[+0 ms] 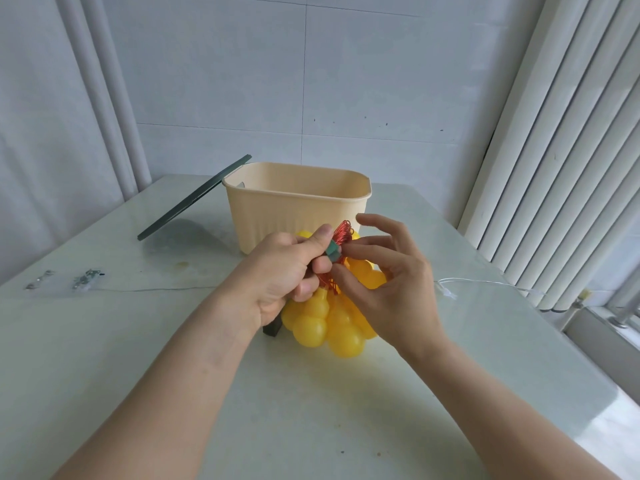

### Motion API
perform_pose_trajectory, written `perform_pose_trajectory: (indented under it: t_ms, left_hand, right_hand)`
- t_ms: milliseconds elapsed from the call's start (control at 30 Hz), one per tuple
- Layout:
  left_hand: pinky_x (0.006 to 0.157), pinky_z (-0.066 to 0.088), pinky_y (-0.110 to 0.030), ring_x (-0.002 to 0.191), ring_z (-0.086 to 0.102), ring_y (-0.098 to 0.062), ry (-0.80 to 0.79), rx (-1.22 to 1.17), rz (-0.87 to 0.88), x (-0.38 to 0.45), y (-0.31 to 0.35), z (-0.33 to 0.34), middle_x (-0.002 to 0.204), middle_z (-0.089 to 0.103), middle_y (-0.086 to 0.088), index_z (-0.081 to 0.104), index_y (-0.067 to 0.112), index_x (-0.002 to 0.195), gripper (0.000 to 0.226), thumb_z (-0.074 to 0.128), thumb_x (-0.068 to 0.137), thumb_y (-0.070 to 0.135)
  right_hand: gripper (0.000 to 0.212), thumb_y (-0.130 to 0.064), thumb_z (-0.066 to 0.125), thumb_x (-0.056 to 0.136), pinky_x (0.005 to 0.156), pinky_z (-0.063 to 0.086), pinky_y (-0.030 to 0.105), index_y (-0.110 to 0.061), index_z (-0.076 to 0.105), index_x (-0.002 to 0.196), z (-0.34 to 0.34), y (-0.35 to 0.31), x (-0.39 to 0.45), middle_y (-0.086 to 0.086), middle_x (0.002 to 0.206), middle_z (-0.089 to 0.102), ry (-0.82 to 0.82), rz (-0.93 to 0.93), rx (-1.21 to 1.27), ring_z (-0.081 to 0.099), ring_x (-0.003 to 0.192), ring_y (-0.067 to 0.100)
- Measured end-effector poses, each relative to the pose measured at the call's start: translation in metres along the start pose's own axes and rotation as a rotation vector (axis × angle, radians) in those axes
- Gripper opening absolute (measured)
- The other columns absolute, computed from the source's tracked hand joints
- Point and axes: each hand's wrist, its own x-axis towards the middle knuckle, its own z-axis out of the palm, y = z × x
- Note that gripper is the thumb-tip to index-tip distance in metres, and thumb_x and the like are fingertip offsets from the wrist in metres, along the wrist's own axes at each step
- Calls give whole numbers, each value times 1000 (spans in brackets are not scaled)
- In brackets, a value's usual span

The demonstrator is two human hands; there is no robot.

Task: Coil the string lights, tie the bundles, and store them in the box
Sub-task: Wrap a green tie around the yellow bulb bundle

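My left hand [287,271] has its grip closed around the gathered red wire [341,233] of the yellow bulb string lights [329,323], thumb pressing a small green tie [333,251] against the coil. The bulbs hang in a cluster below that hand, the lowest ones seeming to rest on the desk [311,410], just near of the box. My right hand [388,282] is spread and holds nothing; one fingertip touches the green tie, the other fingers are fanned loosely.

As I judge it, this set is coiled and I am midway through binding it: the tie is on the wire, though I cannot tell whether it is fastened. The cream box [298,206] stands open at the far middle of the desk, its dark lid [194,199] leaning against its left side; I cannot see down into it. A second, clear-wired string [485,282] lies uncoiled across the desk, running from small clear pieces [83,278] at the left to the right edge. So that one appears to need coiling, tying and storing, and the yellow bundle has yet to go in.
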Motion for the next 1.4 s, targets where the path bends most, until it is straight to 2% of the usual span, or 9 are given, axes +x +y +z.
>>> perform_pose_trajectory:
  t_ms: [200,333,433,633,833,1000,1100,1267,1400]
  left_hand:
    - [37,21,-19,38,29,-10,28,36,64,0,-4,7,57,46,3,59,9,79,35,56,98,38]
    - [39,20,-22,38,29,-10,47,56,68,0,-5,7,57,48,3,54,11,72,37,57,98,37]
    - [38,20,-20,38,29,-9,53,30,59,0,-5,6,56,48,3,52,12,71,36,58,97,36]
    - [37,21,-19,37,28,-8,25,-31,35,0,-6,11,56,46,3,58,12,74,33,57,98,35]
    - [35,22,-18,36,30,-8,56,-45,72,2,-7,9,58,49,1,59,7,82,34,57,97,37]
    - [35,22,-18,36,29,-8,9,-64,73,2,-8,13,58,48,2,56,9,79,34,58,97,37]
    - [36,19,-18,36,27,-8,-23,-112,67,1,-6,15,57,47,2,55,12,77,32,57,97,36]
    - [36,18,-19,36,27,-9,-19,-89,84,-1,-7,15,57,47,2,53,11,75,33,58,97,35]
    - [36,22,-19,37,28,-11,51,6,159,-3,-8,19,56,49,0,52,9,71,37,58,98,34]
  right_hand:
    - [7,-19,82,78,83,59,38,-18,79,84,-1,0,0,-7,108,64,46,127,140,69,99,13]
    - [15,2,79,78,79,58,27,-8,70,84,0,0,3,3,97,62,40,143,220,70,84,18]
    - [25,10,76,76,80,57,25,-14,71,81,-1,4,3,1,95,61,2,76,171,69,84,17]
    - [20,-3,84,74,82,57,42,-22,79,76,-2,7,2,-6,98,66,79,82,17,68,93,9]
    - [14,-17,81,83,89,56,34,-25,82,94,0,-5,2,-9,128,59,-89,152,51,65,104,7]
    - [8,-21,84,80,89,53,29,-27,82,84,1,-9,0,-16,136,51,45,187,20,64,99,6]
    - [13,-16,87,76,84,51,21,-22,82,86,0,-6,1,-9,142,50,135,87,6,65,89,11]
    - [13,-5,89,70,70,49,18,-11,80,78,-2,-2,3,6,117,67,171,-110,-76,62,76,9]
    - [14,-2,89,67,67,45,13,-6,75,70,-6,-4,5,10,105,66,181,-198,-119,63,73,11]
